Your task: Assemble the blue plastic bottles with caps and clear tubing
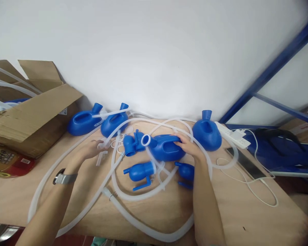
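My right hand (188, 146) is closed on the handle of a blue urinal bottle (160, 152), which lies with its white-rimmed mouth toward the left. At the left, my left hand (93, 150) has its fingers closed at the end of a translucent hose (110, 136). A short clear tube piece (100, 158) lies just below those fingers, and several white rings (120, 148) lie to their right. Between the hands are blue spouted fittings (129, 145). Nearer to me lies another blue fitting (141, 172); one more (186, 172) is partly hidden by my right forearm.
More blue bottles stand along the wall, two at left (83, 123) and one at right (206, 135). An open cardboard box (41, 119) holds hoses at far left. Long hoses loop across the table (87, 191). A power strip (233, 136), phone (246, 164) and white cable are at right.
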Motion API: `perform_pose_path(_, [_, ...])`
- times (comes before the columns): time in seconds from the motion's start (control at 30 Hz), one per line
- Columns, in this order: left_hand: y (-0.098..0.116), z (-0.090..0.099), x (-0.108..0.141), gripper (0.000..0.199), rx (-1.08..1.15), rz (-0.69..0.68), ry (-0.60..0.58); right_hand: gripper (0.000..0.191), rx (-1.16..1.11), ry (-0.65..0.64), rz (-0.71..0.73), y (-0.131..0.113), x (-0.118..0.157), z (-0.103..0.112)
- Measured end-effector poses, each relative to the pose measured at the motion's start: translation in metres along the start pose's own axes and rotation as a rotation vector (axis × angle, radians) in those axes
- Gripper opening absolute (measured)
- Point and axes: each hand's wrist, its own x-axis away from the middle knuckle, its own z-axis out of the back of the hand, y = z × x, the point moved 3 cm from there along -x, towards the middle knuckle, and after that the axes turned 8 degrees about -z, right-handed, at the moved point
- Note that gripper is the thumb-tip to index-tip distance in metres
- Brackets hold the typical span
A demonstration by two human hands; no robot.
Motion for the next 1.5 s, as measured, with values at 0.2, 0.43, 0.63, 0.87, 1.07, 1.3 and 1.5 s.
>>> perform_pose_path(0.2, [0.015,-0.015,0.021,0.091,0.346,0.109,-0.167,0.04,-0.023,-0.002,0.002,-0.001,0.0,0.0])
perform_pose_path(0.43, [0.018,-0.005,0.015,0.054,0.519,-0.035,-0.265,0.042,-0.033,0.006,-0.014,-0.005,0.002,-0.001])
perform_pose_path(0.63, [0.049,0.003,0.002,0.052,0.997,-0.119,-0.079,0.062,-0.033,-0.015,-0.041,-0.011,0.005,-0.001])
perform_pose_path(0.87, [0.124,-0.021,-0.009,0.063,1.195,-0.227,0.28,0.062,-0.001,-0.022,-0.066,-0.012,0.008,0.001])
perform_pose_path(1.07, [0.161,-0.05,-0.01,0.059,1.074,-0.337,0.344,0.059,0.0,-0.001,-0.023,-0.009,0.006,-0.001])
perform_pose_path(1.3, [0.163,-0.057,-0.008,0.052,0.859,-0.476,0.175,0.062,-0.012,0.002,-0.021,-0.007,0.005,-0.001])
perform_pose_path(1.5, [0.152,-0.038,-0.014,0.094,0.432,-0.542,0.213,0.056,-0.015,0.006,-0.011,-0.01,0.006,0.0])
